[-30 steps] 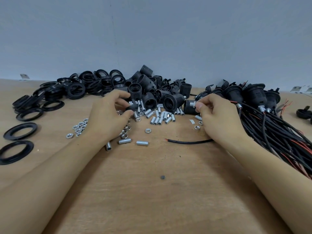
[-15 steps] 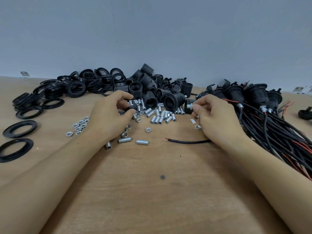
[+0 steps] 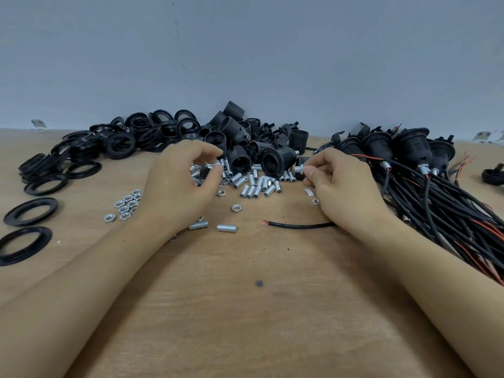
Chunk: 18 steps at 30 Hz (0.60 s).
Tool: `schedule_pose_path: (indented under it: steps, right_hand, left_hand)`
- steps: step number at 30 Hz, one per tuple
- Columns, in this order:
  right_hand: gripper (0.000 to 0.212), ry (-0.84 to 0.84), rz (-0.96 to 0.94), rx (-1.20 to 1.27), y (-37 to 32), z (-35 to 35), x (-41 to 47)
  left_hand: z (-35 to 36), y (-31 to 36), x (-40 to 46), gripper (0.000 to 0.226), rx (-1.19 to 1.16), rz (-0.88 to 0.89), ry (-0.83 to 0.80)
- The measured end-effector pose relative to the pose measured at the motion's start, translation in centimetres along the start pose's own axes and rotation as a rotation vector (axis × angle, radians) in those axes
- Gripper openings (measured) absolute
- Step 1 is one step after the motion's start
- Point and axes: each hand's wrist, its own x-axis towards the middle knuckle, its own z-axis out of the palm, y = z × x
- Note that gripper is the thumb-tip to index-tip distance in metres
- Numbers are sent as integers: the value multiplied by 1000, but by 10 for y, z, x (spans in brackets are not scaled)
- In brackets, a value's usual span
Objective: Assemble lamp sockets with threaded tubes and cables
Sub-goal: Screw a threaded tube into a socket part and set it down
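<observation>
A: Where can a hand pass on the brown wooden table (image 3: 259, 323)?

B: The near middle part is bare wood; only one small dark speck (image 3: 259, 283) lies there.

A: And further back?

B: The short silver threaded tubes (image 3: 256, 186) lie scattered between both hands, and behind them the heap of black plastic sockets (image 3: 245, 148) blocks the way to the wall.

A: The sides?

B: On the left, flat black plastic rings (image 3: 30, 211) and silver hex nuts (image 3: 125, 205). On the right, the bundle of black cables (image 3: 441, 211) covers the table edge.
</observation>
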Motion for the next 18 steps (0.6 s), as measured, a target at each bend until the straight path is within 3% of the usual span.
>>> schedule_pose_path:
  steps: [6, 9, 15, 18]
  right_hand:
    - [10, -22, -30, -21, -3, 4, -2]
    - [10, -31, -42, -22, -5, 6, -3]
    - [10, -88, -72, 3, -7, 7, -8]
    - [10, -108, -78, 26, -6, 7, -8]
  left_hand:
    - [10, 30, 5, 17, -81, 153, -61]
    - [25, 42, 45, 14, -57, 123, -216]
    - [83, 45, 144, 17, 186, 47, -358]
    - [104, 39, 168, 8, 423, -15, -589]
